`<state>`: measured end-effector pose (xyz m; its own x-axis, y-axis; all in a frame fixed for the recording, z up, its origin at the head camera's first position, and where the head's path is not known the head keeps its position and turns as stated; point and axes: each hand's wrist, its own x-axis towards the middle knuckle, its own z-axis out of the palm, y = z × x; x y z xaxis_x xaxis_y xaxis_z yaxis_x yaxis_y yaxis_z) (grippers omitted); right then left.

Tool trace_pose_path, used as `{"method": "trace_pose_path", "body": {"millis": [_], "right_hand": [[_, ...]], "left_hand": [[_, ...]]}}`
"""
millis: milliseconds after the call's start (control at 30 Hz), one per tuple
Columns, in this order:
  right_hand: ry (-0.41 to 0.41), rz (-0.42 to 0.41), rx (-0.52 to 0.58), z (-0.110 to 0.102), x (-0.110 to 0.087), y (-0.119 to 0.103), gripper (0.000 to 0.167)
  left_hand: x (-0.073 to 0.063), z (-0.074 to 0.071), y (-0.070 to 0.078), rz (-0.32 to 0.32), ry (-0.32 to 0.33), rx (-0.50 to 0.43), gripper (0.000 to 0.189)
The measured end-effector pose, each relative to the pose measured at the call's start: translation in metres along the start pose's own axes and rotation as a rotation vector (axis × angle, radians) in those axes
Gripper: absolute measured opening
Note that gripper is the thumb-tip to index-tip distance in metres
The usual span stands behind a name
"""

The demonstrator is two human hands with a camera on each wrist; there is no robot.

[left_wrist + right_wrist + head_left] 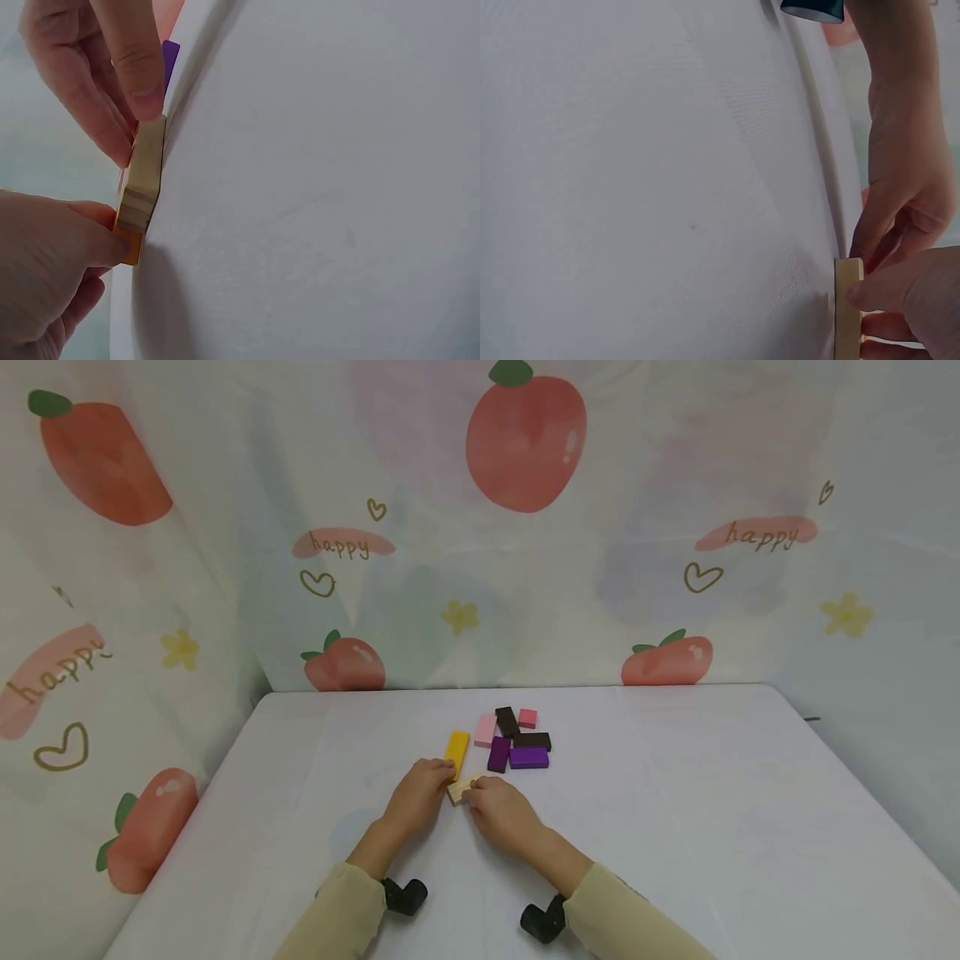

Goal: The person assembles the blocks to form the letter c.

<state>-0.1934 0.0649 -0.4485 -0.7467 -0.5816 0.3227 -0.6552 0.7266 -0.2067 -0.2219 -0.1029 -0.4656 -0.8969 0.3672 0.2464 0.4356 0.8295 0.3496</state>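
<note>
Partly, the wooden block (458, 792) is hidden by the right hand (502, 812), by which it is pinched on the table (690, 827) near the yellow block (457, 747), pinched by the left hand (417, 797); whether they touch cannot be told; a purple block (172, 64) is mostly covered in the left wrist view

On the white surface (712, 827), the left hand (418, 795) has its grip on the near end of a yellow block (457, 748), and the right hand (504, 812) has its grip on a pale wooden block (457, 792) that seems to touch the yellow one, though the meeting point is partly hidden. Just beyond lies a cluster of pink, dark brown and purple blocks (527, 742).
</note>
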Motion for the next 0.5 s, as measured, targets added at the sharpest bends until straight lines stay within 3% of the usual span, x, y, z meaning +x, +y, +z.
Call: {"method": "trace_pose_path", "body": {"millis": [500], "right_hand": [[-0.007, -0.007, 0.007, -0.002, -0.010, -0.003, 0.015]], "left_hand": [[-0.014, -0.002, 0.004, 0.065, 0.027, 0.026, 0.025]]}}
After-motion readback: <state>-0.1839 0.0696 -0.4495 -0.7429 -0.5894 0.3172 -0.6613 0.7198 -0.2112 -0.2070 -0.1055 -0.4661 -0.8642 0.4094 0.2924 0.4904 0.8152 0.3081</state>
